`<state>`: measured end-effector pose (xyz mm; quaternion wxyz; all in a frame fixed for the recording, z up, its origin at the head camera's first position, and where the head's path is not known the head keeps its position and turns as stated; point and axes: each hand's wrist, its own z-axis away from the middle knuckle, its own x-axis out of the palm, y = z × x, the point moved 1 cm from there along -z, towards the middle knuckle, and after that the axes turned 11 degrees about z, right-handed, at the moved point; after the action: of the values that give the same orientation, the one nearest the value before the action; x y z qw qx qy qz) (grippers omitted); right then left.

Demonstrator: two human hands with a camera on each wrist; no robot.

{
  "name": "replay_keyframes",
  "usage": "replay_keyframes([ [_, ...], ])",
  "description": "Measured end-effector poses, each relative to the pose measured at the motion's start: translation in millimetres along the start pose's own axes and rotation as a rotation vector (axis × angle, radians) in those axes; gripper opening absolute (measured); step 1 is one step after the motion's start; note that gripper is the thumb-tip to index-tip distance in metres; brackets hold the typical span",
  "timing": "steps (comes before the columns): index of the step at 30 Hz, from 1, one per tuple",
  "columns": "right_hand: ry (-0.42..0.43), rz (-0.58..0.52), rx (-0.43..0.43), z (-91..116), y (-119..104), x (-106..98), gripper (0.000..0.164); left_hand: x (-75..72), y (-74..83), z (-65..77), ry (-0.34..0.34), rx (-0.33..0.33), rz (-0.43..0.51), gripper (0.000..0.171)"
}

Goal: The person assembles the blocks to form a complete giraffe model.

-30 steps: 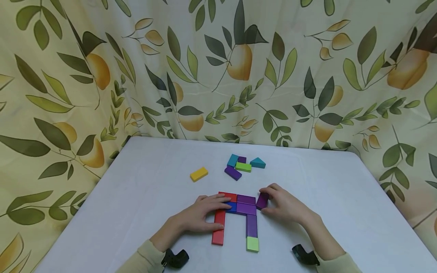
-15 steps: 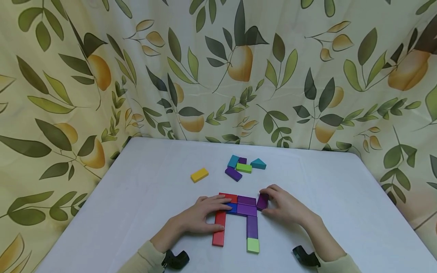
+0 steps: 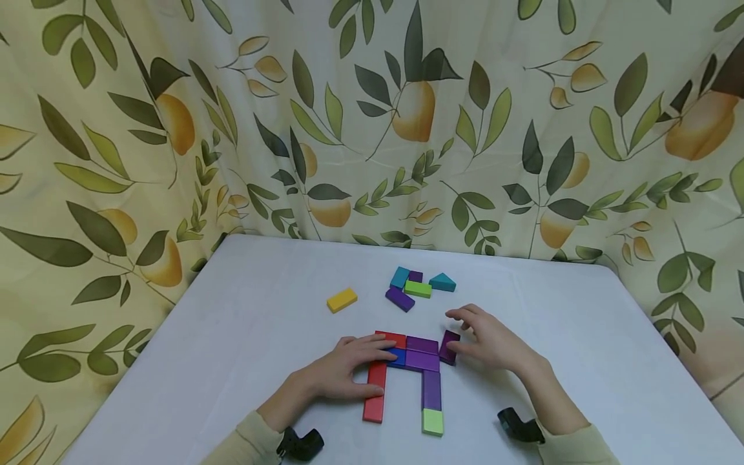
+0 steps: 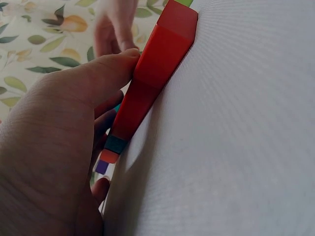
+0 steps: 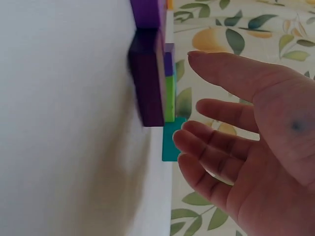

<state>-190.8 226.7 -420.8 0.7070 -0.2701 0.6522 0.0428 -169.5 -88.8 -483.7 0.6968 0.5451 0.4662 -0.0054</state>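
Observation:
In the head view, red, blue, purple and light green blocks form an arch-like shape on the table. My left hand (image 3: 340, 369) lies over its left side, with straight fingers on the upper red block (image 3: 396, 338) and the blue block (image 3: 398, 357). Its thumb touches the red leg (image 3: 374, 408); the left wrist view shows the thumb against that red side (image 4: 157, 59). A dark purple block (image 3: 448, 347) stands slightly slanted beside the shape's upper right corner. Just right of it is my right hand (image 3: 491, 342), fingers spread. The right wrist view shows a gap between this hand and the dark purple block (image 5: 147, 78).
Behind the shape lie a yellow block (image 3: 341, 300), a teal block (image 3: 399, 278), a green block (image 3: 418, 289), a purple block (image 3: 400, 299) and a teal triangle (image 3: 443, 282). A patterned curtain (image 3: 372, 129) hangs beyond the white table (image 3: 261, 290).
My right hand has let go of the dark purple block and lifted its fingers off it, with the fingers spreading. The left hand stays in place on the blocks.

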Motion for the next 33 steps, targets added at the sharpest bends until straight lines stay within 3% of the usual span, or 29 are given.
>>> replay_keyframes([
  [10, 0.019, -0.078, -0.135, -55.1, 0.7, -9.2, 0.054, -1.9, -1.1, 0.0, 0.011, -0.002, 0.012, 0.059],
  [20, -0.038, -0.084, -0.199, -107.9, -16.0, -4.9, 0.054, -4.5, -2.1, 1.8, 0.017, 0.008, 0.011, 0.059],
  [33, -0.121, 0.013, -0.185, -117.9, -28.8, 10.2, 0.052, 1.1, -1.7, -1.1, 0.0, 0.03, 0.001, 0.058],
])
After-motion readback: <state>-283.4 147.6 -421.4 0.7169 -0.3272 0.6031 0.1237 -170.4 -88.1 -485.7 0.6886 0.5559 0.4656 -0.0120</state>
